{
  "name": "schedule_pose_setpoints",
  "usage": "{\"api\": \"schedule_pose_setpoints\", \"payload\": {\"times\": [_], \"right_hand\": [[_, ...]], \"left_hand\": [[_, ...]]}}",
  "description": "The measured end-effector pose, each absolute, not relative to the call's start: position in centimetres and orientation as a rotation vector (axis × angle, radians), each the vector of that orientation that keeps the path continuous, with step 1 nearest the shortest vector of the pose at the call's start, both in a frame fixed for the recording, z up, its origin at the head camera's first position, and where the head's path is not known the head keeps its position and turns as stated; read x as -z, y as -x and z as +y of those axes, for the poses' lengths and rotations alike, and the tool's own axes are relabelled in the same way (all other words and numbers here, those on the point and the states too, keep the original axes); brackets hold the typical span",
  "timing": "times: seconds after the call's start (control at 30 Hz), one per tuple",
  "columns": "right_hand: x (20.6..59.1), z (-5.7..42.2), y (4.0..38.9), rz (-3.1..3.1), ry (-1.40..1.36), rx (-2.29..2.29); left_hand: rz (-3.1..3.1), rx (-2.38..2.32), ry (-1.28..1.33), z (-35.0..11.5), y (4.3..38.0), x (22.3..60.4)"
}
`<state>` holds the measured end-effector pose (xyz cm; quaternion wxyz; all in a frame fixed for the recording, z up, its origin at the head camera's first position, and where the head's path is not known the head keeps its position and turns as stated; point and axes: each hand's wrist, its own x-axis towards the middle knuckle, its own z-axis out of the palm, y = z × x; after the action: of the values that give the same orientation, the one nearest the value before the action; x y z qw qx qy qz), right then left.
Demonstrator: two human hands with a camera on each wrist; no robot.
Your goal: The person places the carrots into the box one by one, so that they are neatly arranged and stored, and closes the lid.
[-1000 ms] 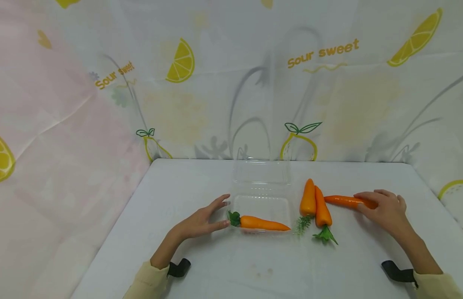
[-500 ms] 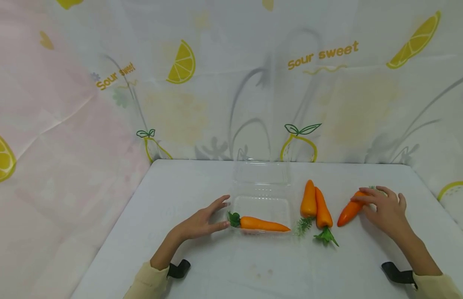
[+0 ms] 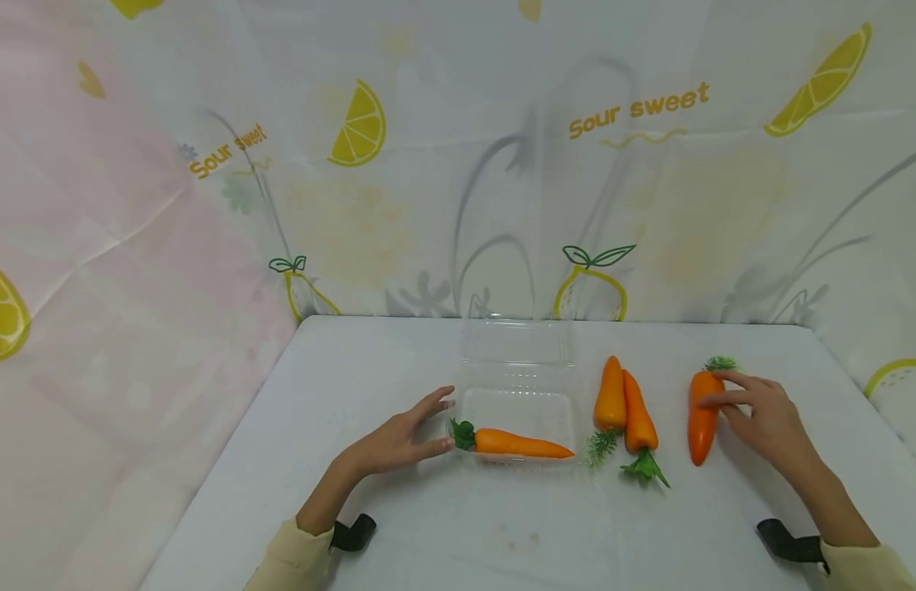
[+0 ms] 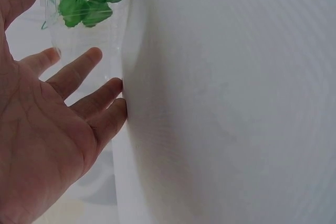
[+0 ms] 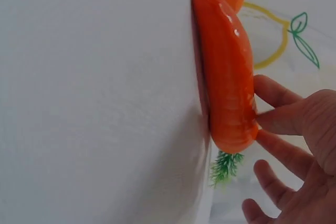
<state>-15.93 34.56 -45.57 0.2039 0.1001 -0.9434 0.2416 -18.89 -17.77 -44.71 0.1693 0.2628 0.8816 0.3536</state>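
Observation:
On the right of the table in the head view, an orange carrot [image 3: 700, 431] with feathery green leaves lies with its tip toward me. My right hand [image 3: 764, 419] reaches over it from the right. In the right wrist view its thumb and nearest fingertips touch the carrot's body [image 5: 228, 77] near the leafy end, while the other fingers spread loosely. A clear plastic clamshell box [image 3: 517, 404] stands mid-table, lid up at the back, with one carrot [image 3: 520, 443] lying along its front. My left hand [image 3: 399, 442] is beside the box's left wall, fingers extended.
Two more carrots [image 3: 610, 394] lie side by side between the box and my right hand, leaves toward me. The white table [image 3: 340, 361] ends at a fabric backdrop [image 3: 421, 205] printed with lemons.
The carrot under my right hand has turned: its tip pointed left a second ago and now points toward me, leaves at the far end. The left hand has stayed put.

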Motion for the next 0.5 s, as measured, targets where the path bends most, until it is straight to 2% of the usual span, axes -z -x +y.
{"api": "schedule_pose_setpoints", "payload": {"times": [0.2,0.5], "right_hand": [[45.47,34.42,16.11,-2.613,-0.266,-0.834],[45.27,33.89,15.78,-2.66,-0.019,-0.817]], "left_hand": [[2.5,-1.013,-0.748,-17.9,18.89,44.7],[2.483,-1.033,-0.753,-17.94,18.86,44.69]]}}
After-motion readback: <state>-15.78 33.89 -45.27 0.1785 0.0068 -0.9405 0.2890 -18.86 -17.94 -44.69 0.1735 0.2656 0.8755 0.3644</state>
